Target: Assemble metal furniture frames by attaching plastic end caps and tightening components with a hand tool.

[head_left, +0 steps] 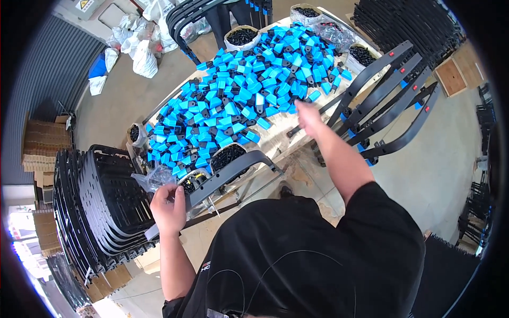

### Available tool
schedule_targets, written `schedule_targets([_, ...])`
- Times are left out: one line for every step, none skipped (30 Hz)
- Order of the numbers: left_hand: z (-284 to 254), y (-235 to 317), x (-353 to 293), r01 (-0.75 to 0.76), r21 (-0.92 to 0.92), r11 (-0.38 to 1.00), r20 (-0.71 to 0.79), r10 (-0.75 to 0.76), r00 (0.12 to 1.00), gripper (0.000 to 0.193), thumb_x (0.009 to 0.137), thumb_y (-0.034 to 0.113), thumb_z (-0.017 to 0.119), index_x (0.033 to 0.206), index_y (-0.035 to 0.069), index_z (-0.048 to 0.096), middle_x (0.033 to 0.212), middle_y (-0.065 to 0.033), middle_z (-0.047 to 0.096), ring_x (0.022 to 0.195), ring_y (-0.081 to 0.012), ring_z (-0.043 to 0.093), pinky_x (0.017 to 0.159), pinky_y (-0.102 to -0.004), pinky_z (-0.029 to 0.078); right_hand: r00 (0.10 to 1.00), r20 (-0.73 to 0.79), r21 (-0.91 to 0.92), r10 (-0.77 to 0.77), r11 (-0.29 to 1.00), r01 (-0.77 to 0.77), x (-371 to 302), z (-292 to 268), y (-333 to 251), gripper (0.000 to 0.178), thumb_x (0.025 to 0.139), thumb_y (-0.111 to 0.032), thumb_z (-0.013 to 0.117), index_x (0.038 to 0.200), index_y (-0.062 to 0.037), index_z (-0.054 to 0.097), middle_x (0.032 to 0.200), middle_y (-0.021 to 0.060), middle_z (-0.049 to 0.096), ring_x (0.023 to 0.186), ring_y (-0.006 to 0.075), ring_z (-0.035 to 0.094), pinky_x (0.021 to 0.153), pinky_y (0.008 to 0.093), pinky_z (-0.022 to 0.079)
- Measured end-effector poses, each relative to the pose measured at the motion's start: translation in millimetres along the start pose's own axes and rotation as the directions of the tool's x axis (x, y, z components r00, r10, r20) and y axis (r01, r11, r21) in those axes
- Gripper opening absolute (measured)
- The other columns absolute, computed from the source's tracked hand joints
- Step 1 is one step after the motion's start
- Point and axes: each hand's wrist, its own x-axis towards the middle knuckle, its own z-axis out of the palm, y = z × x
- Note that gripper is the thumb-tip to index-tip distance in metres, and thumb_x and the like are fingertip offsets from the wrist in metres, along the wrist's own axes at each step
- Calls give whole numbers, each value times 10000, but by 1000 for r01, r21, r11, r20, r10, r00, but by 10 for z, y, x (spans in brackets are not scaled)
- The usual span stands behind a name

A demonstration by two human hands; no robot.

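Observation:
My left hand (168, 212) is closed at the lower end of a curved dark grey bar (228, 176), its thumb and fingers bent round it. The bar slants up to the right across the table's near edge. My right hand (309, 118) reaches to the right edge of a big heap of blue-and-black plastic pieces (233, 108). Its fingers are drawn together beside the outer pieces; what they hold, if anything, is hidden. Just behind the bar stand a bag of black parts (229, 157) and a smaller container of dark and yellow parts (195, 181).
Several curved black frames (384, 98) lean at the table's right side. Stacked black frames (114, 196) stand at the left. Along the far edge are bags of small black parts (243, 37). A person (220, 18) stands beyond the table. White sacks (144, 59) lie by the wall.

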Motion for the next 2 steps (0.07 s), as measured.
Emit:
schedule_targets([3,-15,-4,29,-18,999,-4,-29,1000,117,896,115,719,910,2,689,809,-98,679,709,-191,634,694,-316,512,981,-153,-182,-121,979,93,165,60,-122,222,961,-298,662,1015,-84,644,717,6,581,544,140,486,513,279,364])
schedule_targets([5,-29,-6,58,-37,998,-6,-58,998,123,894,124,723,911,6,691,812,-97,682,714,-191,640,698,-317,515,983,-144,-183,-116,979,89,226,96,-117,222,961,-298,662,1015,-84,644,717,6,581,544,140,486,513,279,364])
